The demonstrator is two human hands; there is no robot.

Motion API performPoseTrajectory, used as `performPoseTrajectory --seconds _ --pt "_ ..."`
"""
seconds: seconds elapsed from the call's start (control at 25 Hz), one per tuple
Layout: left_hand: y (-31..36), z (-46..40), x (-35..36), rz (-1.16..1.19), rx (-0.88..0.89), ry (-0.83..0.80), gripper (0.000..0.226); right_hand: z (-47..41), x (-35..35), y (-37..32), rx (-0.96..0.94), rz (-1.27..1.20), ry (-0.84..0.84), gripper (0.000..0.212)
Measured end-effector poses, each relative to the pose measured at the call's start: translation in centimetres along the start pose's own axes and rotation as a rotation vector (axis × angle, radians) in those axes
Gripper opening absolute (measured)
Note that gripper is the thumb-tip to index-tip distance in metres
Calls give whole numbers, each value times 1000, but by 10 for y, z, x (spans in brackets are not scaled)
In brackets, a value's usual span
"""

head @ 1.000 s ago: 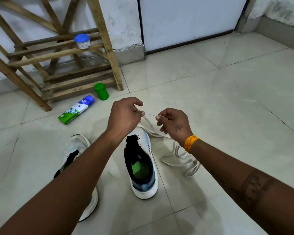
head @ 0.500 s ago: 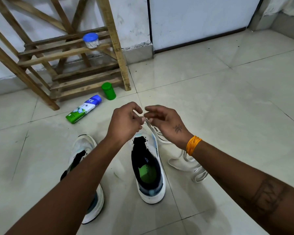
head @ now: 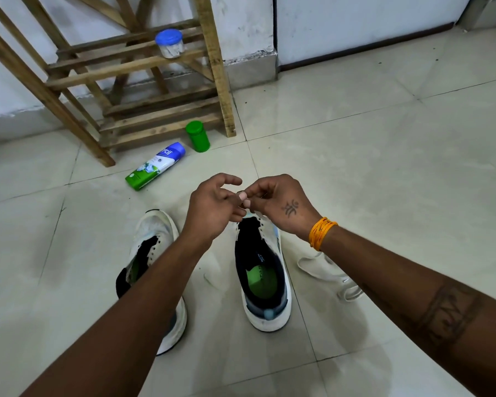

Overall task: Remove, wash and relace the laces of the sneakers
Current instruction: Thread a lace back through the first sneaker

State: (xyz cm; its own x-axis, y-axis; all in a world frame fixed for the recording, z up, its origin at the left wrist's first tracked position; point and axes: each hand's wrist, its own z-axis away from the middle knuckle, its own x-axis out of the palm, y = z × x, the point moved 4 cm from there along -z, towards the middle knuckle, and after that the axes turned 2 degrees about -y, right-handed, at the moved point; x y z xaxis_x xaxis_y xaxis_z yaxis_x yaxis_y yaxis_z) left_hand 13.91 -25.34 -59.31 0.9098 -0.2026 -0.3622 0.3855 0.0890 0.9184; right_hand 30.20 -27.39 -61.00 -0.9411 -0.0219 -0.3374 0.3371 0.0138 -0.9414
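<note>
My left hand (head: pixel 212 206) and right hand (head: pixel 275 204) pinch the lace tip (head: pixel 242 196) over the right sneaker (head: pixel 265 270); I should poke it straight through a hole.

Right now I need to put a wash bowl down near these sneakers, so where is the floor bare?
Bare tile lies right of the loose lace, out toward the white door, and left of the left sneaker. It is crowded around the wooden rack, with the green bottle and lying tube, and between the sneakers, under both hands.
</note>
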Motion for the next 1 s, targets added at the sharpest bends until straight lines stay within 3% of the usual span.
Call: performPoseTrajectory --seconds 0.08,0.16,0.24,0.4,0.52,0.8,1.0 --pt "-13 1 -2 -172 -38 74 22 -2 4 6 2 36 24 3" --pt "-26 4 -2 -372 -142 101 54 -2 10 14 3 79 36 5" --pt "-36 9 3 -365 -272 58 63 1 18 23 22 88 62 7" --pt "-42 15 16 -605 -254 -19 36 8 24 41 119 81 141 7" --pt "-42 11 18 -705 -182 71 17 9 31 49 161 111 129 10" --pt "-53 8 16 -568 -189 158 12 16 41 48 91 226 92 10" --pt "-63 15 14 -325 -210 120 15 25 47 51 133 266 113 11"
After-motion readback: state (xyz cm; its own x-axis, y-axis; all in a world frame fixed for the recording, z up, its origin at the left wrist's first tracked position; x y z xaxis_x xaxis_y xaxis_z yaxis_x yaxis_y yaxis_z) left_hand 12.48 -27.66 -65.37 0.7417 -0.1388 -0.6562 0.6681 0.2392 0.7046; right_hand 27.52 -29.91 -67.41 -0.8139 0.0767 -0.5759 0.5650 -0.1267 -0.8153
